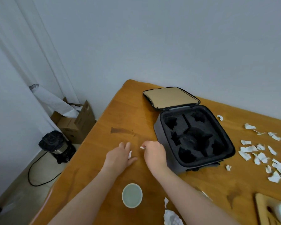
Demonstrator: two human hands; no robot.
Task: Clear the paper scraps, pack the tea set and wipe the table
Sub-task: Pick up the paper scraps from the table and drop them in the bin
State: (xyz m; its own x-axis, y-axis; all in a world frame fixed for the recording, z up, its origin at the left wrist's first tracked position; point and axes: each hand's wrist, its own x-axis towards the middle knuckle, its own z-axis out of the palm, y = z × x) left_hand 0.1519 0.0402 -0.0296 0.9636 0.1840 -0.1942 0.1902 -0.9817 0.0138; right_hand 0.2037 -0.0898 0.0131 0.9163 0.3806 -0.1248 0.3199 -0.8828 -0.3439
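White paper scrap (142, 147) is pinched by the right hand (153, 153); the left hand (120, 155) lies flat, fingers (125, 146) straight, on a second scrap (129, 154). Slide that one across and gather several together.

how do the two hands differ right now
The left hand lies flat with straight, spread fingers; the right hand is curled.
The right hand pinches a small white scrap at its fingertips; a paper strip only lies against the left hand's fingers, with no clear grip.
The right hand is beside the open case; the left hand is farther from it.
Both are low over the wooden table.
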